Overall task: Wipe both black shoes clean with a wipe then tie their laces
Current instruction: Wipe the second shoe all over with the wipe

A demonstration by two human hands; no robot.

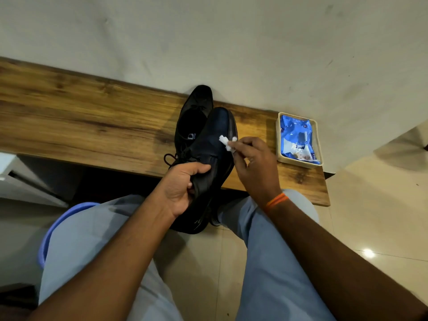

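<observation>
Holding the nearer black shoe by its heel part, the left hand had its grip clamped on the soft leather, toe pointing to the table. The right hand pinched a small wipe against the shoe's side. The other shoe stood on the table just beside it. Such a small wipe could slip from the fingers, and the loose laces could catch in it.

I face a plain off-white wall across the top; a brown wood-grain bench crosses mid-frame; glossy cream floor tiles reflect a light, lower right.
</observation>
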